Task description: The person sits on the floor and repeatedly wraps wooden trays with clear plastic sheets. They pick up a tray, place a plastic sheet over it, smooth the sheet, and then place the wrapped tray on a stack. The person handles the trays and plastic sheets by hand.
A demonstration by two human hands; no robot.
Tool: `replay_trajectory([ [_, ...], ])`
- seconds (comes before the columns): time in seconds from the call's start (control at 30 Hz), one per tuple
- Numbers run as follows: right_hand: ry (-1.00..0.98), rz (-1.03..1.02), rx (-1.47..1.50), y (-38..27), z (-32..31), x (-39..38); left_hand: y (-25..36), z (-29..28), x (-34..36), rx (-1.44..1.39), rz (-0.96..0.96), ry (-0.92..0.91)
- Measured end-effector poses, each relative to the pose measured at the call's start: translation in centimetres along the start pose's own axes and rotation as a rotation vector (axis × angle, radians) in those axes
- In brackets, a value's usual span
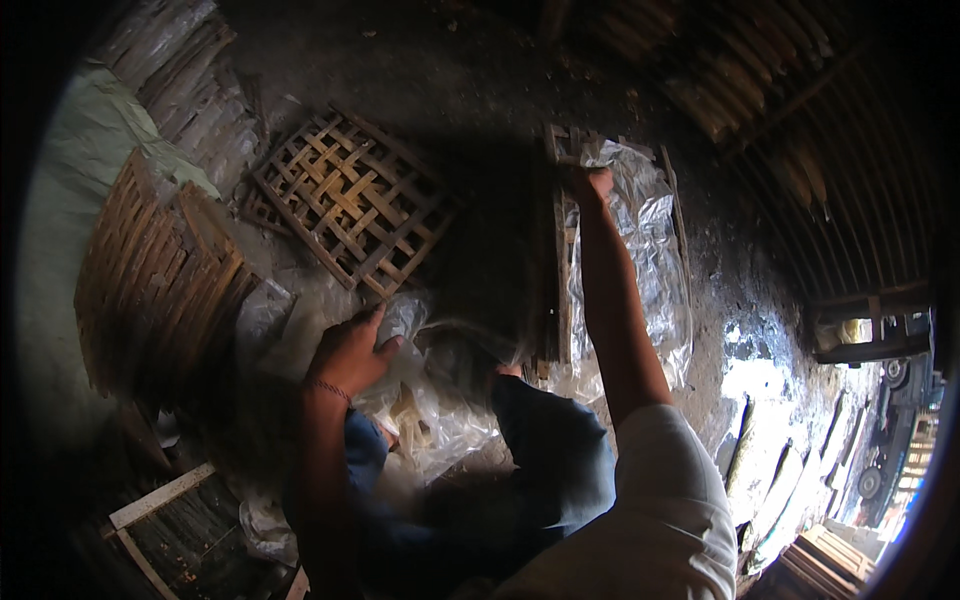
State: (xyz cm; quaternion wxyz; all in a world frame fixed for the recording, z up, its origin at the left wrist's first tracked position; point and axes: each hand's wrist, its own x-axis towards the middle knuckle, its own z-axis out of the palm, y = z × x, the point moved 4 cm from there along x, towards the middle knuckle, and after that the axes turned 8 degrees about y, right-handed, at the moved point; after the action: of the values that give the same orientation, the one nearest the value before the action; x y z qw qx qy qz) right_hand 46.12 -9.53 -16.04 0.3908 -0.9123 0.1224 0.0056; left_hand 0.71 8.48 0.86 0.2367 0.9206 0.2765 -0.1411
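Closely stacked racks [160, 285] crowd far left; the left hand [350, 350], thumb apart, is below a woven rack [340, 190]; upper centre, the right hand [590, 183] meets a plastic-covered tray [563, 310], grip unclear.

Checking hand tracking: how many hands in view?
2: left hand, by the bare woven tray; right hand, at the upper left of the plastic sheet. Dark areas could hide others.
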Motion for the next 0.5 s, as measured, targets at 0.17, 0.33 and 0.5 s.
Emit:
replay_trajectory([
  [0.17,0.021,-0.026,-0.088,1.3,-2.4,2.5,1.2,0.3,0.8,0.029,0.063,0.027],
  [0.33,0.117,-0.087,0.195,3.7,-0.7,5.2,1.5,0.8,1.1,0.001,0.066,0.021],
  [0.5,-0.037,-0.198,0.293,2.7,0.6,4.4,1.6,0.4,0.8,0.032,0.027,-0.035],
])
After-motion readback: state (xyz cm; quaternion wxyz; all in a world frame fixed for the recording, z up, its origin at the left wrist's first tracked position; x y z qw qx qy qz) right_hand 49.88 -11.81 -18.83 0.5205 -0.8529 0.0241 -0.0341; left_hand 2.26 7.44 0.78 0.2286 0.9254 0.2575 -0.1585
